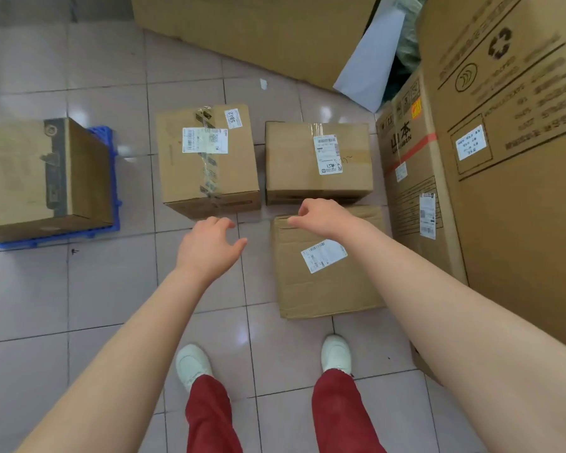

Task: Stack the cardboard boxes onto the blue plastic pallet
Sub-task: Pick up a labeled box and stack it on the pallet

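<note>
cardboard boxes wait on the tiled floor: a taped tall brown box (pixel 208 160), a wider labelled brown box (pixel 317 160) beside it, and a low flat one (pixel 327 266) nearest. left hand (pixel 209 245) and right hand (pixel 324 217) hover with fingers apart, empty. best to grip opposite bottom edges, then carry left over clear tiles to the blue plastic pallet (pixel 107 178), already bearing one large brown box (pixel 43 178).

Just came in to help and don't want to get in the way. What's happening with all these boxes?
A person is loading cardboard boxes onto the blue pallet. One box already sits on it. Three smaller boxes wait on the tiled floor. Both the left hand and right hand are empty and open, reaching out above the nearest box.
</note>
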